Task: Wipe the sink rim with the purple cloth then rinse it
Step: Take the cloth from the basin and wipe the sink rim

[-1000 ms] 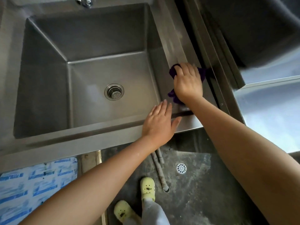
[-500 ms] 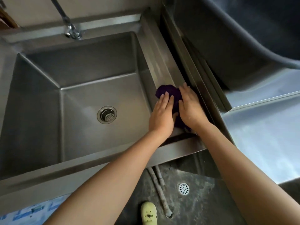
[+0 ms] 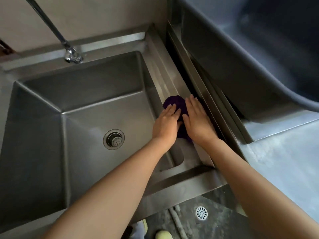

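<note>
While the left grip (image 3: 165,124) and the right grip (image 3: 197,123) press flat on the purple cloth (image 3: 176,102), fingers straight and not curled round it, I judge that the wiping step is in hand. The cloth lies on the right sink rim (image 3: 165,80), centre right of the frame. Next I should slide it along the rim, then carry it under the faucet (image 3: 72,55) at upper left for rinsing.

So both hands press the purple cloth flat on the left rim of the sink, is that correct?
Not quite. The left hand and right hand do press the purple cloth flat, but on the right rim, not the left. The head view shows it.
</note>
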`<state>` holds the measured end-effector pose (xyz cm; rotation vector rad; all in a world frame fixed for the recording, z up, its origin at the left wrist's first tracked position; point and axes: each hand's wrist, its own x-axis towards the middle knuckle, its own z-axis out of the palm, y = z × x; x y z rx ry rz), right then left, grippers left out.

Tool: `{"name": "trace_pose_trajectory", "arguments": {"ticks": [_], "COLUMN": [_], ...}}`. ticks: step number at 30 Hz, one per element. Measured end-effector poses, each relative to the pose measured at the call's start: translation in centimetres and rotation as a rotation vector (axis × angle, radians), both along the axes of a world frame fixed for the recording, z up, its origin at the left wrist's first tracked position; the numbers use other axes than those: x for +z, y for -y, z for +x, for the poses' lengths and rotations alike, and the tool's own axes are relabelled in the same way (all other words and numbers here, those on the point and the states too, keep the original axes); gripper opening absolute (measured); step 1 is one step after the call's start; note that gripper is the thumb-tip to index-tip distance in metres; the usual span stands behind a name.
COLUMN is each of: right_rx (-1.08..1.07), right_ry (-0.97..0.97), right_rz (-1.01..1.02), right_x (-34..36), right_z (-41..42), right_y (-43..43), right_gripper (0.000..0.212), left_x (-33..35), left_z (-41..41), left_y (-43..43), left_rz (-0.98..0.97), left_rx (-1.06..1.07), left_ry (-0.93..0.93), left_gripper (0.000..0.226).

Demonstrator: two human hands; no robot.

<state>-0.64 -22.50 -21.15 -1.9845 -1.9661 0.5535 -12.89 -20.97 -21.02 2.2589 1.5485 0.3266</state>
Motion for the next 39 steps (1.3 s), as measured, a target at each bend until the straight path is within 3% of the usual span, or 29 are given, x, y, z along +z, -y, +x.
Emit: {"name": "trace_pose_trajectory", "arguments": {"ticks": [20, 31, 39], "right_rx": [-0.072, -0.047, 0.016], "right_ry": [0.191, 0.117, 0.172], "right_rz": [-0.027, 0.016, -0.011], "right_x": [-0.7, -0.2, 0.0], "right_z": [-2.9, -3.9, -4.4], "right_y": [-10.5, -16.2, -22.3], "right_gripper": [0.059, 0.076, 0.081], "left_x": [0.7, 0.0, -0.2], "left_z": [-3.4, -4.0, -4.4], "left_y": [-17.6, -21.8, -26.5], "left_rz": [0.039, -0.058, -0.04], "left_rx": [-0.141, -0.119, -0.099], "left_ry": [-0.231, -0.062, -0.112], "left_gripper": [0.051, 0.052, 0.053]}}
